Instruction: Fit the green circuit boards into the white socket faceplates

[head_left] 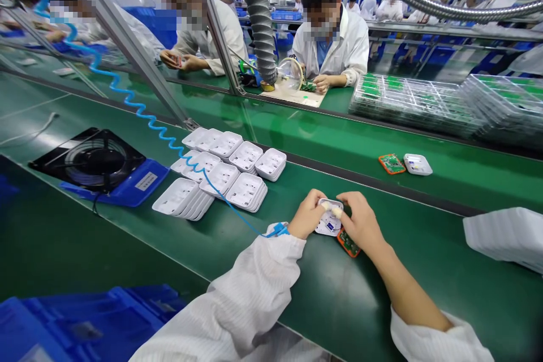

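Note:
Both of my hands grip a white plastic housing (327, 225) on the green bench. My left hand (309, 215) holds its left side, and my right hand (360, 218) holds its right side. Pale coverings show on both thumbs, which press into the open shell. Inside the housing is a small blue-and-white part (330, 227). Below my right hand lies a green circuit board with an orange edge (349, 244), close against the housing and partly hidden by the fingers. A blue wrist strap (278, 230) circles my left wrist, with a coiled blue cord running from it.
Stacks of white housings (246, 189) stand to the left, near a black fan (99, 158) on a blue base. Another orange-edged board (391, 163) and housing (418, 164) lie on the belt (305, 138). White stacked pieces (504, 237) sit right. Co-workers sit opposite.

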Demonstrator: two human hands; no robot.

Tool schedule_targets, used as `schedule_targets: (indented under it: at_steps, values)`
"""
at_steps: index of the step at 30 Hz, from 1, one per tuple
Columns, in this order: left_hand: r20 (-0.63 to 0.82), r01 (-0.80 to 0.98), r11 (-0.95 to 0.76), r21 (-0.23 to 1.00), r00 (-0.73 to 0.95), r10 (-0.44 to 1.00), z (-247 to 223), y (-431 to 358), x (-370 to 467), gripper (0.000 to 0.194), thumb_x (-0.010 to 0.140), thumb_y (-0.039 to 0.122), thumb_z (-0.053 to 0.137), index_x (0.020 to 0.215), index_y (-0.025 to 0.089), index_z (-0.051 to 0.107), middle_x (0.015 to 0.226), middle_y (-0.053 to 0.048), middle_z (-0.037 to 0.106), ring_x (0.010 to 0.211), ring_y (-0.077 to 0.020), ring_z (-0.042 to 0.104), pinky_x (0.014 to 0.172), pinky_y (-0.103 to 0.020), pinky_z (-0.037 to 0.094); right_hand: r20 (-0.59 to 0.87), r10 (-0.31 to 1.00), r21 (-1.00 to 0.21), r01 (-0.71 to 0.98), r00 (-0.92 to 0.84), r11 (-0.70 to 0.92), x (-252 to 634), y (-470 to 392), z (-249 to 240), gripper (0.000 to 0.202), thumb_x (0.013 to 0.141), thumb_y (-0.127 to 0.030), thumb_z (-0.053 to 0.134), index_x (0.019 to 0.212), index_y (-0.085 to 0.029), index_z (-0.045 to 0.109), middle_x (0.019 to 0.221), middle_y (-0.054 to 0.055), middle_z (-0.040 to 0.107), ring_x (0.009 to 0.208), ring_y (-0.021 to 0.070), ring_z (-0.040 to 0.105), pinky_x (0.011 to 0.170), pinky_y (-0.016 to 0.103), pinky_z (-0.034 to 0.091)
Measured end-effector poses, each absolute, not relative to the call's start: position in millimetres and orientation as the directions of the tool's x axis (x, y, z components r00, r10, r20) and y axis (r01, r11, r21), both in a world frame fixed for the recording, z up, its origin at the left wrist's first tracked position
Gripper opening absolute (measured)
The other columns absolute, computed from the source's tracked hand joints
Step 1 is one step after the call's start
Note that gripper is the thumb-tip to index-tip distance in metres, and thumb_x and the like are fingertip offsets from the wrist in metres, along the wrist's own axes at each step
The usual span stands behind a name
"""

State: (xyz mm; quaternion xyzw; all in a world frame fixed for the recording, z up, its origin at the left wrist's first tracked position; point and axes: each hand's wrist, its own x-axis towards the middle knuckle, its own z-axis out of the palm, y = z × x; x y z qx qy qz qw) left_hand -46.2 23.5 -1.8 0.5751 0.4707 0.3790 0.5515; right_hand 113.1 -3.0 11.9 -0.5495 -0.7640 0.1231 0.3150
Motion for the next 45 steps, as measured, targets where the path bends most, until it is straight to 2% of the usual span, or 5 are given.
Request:
schedule_targets:
  at_steps: [5, 11, 17, 31, 45]
  values:
    - [0.007, 0.164, -0.059, 0.985, 0.304, 0.953, 2.9, 18.2, -42.7, 0.009, 0.077, 0.02, 0.049, 0.085, 0.019, 0.051, 0.07, 0.005, 0.051, 0.062, -0.0087, 0.046, 0.057, -0.019, 0.038, 0.161, 0.969, -0.662, 0.707, -0.189, 0.249, 116.9, 1.1, 16.0, 0.015, 0.083, -0.029, 0.044, 0.088, -0.02, 0.055, 0.082, 0.002, 0.058, 0.071, 0.015, 0.053, 0.064, 0.029, 0.043]
    - [-0.05, 0.143, 0.029, 0.989, 0.141, 0.989, -1.8, 21.6, -40.2, 0.02, 0.078, 0.017, 0.045, 0.095, 0.02, 0.056, 0.081, 0.002, 0.058, 0.069, -0.0105, 0.052, 0.061, -0.02, 0.042, 0.373, 0.916, -0.481, 0.812, -0.15, 0.329, 106.2, -8.6, 24.4, 0.016, 0.085, -0.023, 0.042, 0.094, -0.019, 0.054, 0.092, 0.007, 0.056, 0.086, 0.0192, 0.05, 0.076, 0.032, 0.04]
    - [-0.085, 0.133, 0.073, 0.988, 0.088, 0.992, -3.7, 18.7, -38.1, 0.018, 0.085, 0.028, 0.042, 0.093, 0.02, 0.057, 0.086, 0.0, 0.061, 0.076, -0.012, 0.056, 0.067, -0.022, 0.046, 0.301, 0.908, -0.326, 0.864, -0.29, 0.384, 87.3, -11.9, 12.3, 0.011, 0.082, -0.02, 0.042, 0.084, -0.019, 0.053, 0.08, 0.005, 0.054, 0.076, 0.0193, 0.048, 0.069, 0.031, 0.036]
    - [-0.105, 0.23, 0.078, 0.97, 0.106, 0.989, -6.8, 15.4, -35.5, 0.019, 0.083, 0.024, 0.042, 0.092, 0.021, 0.058, 0.087, 0.0, 0.063, 0.077, -0.0137, 0.057, 0.069, -0.026, 0.047, 0.276, 0.898, -0.112, 0.917, -0.342, 0.384, 91.4, -10.5, 2.9, 0.014, 0.083, -0.014, 0.038, 0.08, -0.018, 0.051, 0.077, 0.007, 0.054, 0.073, 0.0203, 0.046, 0.066, 0.031, 0.032]
    - [-0.135, 0.255, 0.101, 0.962, 0.119, 0.984, -6.4, 14.4, -35.1, 0.021, 0.083, 0.026, 0.042, 0.092, 0.02, 0.06, 0.078, 0.0, 0.062, 0.072, -0.0126, 0.055, 0.067, -0.023, 0.044, 0.311, 0.907, -0.277, 0.886, -0.283, 0.372, 96.6, -6.9, -3.3, 0.014, 0.086, -0.02, 0.037, 0.081, -0.017, 0.05, 0.077, 0.005, 0.052, 0.073, 0.0186, 0.047, 0.068, 0.03, 0.035]
